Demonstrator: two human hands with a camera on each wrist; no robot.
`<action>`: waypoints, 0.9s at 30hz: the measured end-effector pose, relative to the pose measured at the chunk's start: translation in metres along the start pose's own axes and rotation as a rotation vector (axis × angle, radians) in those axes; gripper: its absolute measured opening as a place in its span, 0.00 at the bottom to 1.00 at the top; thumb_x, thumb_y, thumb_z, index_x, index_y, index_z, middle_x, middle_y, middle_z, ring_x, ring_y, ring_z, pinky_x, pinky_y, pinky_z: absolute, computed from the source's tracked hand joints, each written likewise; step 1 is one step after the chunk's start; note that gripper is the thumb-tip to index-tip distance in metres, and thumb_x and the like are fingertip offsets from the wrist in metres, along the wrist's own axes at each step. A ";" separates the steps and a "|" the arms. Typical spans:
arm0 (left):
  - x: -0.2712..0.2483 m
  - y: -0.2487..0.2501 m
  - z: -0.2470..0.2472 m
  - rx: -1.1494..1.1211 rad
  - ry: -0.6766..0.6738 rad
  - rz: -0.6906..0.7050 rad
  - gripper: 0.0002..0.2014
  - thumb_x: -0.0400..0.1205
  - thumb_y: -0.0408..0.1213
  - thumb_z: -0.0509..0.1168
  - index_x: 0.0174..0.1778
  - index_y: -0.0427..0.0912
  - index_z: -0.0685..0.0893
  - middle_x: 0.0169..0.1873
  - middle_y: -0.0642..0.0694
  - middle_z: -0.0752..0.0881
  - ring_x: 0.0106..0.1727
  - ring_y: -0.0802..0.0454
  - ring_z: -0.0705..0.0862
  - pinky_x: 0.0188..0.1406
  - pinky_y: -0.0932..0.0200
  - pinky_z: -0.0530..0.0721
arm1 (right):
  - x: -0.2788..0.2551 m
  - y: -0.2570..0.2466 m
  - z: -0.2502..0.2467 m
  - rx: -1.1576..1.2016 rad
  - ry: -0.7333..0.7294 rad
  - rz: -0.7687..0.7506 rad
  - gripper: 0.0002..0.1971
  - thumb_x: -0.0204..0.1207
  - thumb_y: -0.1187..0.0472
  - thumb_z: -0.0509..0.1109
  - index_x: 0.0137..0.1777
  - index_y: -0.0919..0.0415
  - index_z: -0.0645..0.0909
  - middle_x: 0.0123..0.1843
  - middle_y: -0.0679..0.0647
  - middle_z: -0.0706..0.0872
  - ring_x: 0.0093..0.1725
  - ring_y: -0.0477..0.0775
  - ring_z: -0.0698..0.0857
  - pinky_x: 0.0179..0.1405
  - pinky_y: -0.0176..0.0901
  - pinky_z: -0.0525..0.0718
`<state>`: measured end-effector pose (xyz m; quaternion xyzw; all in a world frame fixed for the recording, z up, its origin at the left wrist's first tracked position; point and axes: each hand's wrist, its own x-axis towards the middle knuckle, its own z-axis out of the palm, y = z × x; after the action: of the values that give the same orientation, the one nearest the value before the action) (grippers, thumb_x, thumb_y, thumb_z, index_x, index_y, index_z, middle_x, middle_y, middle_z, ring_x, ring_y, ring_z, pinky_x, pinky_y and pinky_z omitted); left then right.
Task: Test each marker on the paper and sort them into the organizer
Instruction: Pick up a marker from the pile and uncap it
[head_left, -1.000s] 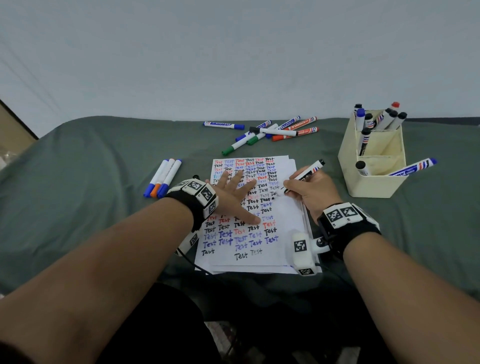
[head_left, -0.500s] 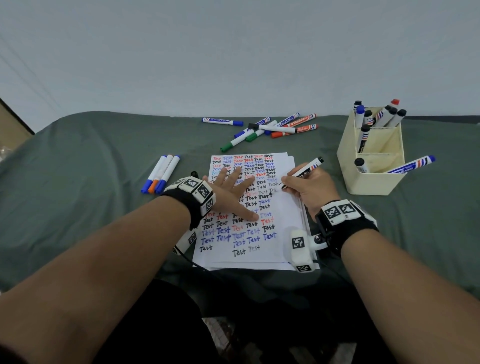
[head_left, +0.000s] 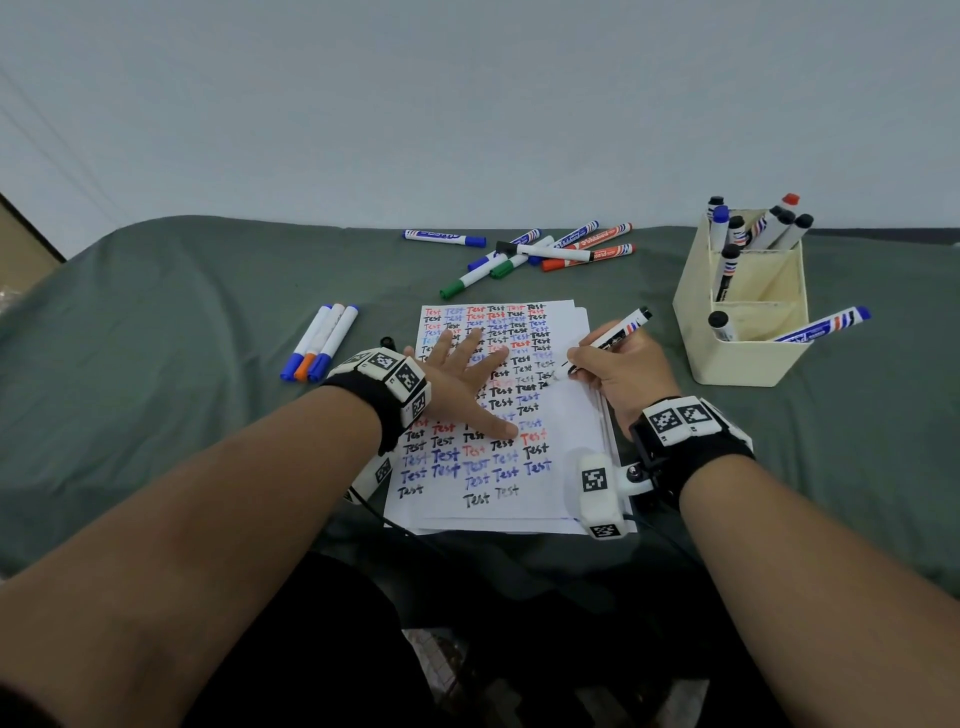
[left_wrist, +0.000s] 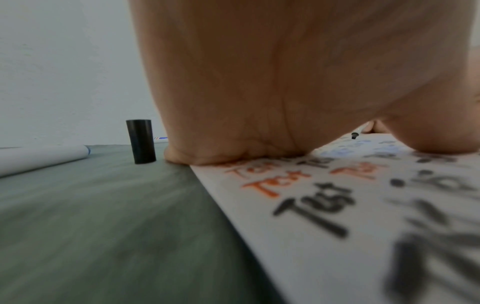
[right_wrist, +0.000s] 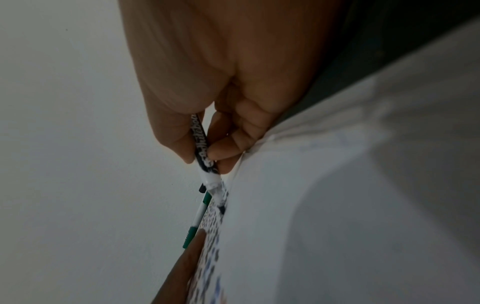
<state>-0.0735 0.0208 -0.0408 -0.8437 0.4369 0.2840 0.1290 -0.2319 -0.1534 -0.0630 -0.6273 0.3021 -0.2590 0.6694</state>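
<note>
under the spread fingers of the left hand (head_left: 462, 384) lies the paper (head_left: 566, 415), a small stack of white sheets covered in rows of the word "test" in black, blue and red; the fingers lie straight and apart, pressed flat on the sheet. just beyond the little-finger side of that hand a black cap (left_wrist: 141, 141) stands upright on the green cloth (head_left: 182, 364), apart from the paper's edge. between thumb and fingertips of the right hand (head_left: 623, 379) a black marker (head_left: 613, 340) is pinched, fingers curled close round its barrel, its uncapped tip touching the paper at the end of a half-filled row. beside the right knuckles, toward the far right, stands the cream organizer (head_left: 737, 358) with several markers upright in its compartments and one blue-capped marker (head_left: 826, 327) leaning out over its rim. past the left fingertips lies a loose heap of markers (head_left: 535, 252); to their left, three more markers (head_left: 322, 343) lie side by side.
</note>
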 end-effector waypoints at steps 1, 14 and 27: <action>0.000 0.000 0.000 0.001 0.000 -0.001 0.65 0.49 0.93 0.52 0.78 0.76 0.27 0.81 0.61 0.21 0.83 0.45 0.22 0.76 0.22 0.32 | 0.000 0.000 0.000 0.008 0.005 -0.002 0.10 0.73 0.73 0.78 0.42 0.61 0.81 0.37 0.61 0.88 0.30 0.52 0.89 0.27 0.35 0.82; -0.003 0.002 -0.002 0.007 -0.013 -0.003 0.65 0.51 0.92 0.53 0.79 0.75 0.27 0.81 0.60 0.21 0.83 0.44 0.22 0.77 0.23 0.32 | 0.003 0.003 -0.002 -0.010 0.006 0.001 0.10 0.72 0.73 0.78 0.40 0.60 0.80 0.30 0.54 0.87 0.29 0.51 0.87 0.28 0.36 0.82; -0.004 0.002 -0.002 0.008 -0.015 -0.005 0.64 0.52 0.92 0.53 0.78 0.76 0.27 0.81 0.60 0.21 0.83 0.44 0.22 0.77 0.23 0.32 | 0.003 0.003 -0.003 -0.015 0.026 0.004 0.09 0.65 0.66 0.79 0.38 0.57 0.81 0.30 0.55 0.89 0.30 0.53 0.86 0.30 0.40 0.83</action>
<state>-0.0761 0.0208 -0.0368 -0.8420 0.4350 0.2883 0.1365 -0.2322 -0.1573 -0.0659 -0.6282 0.3140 -0.2635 0.6614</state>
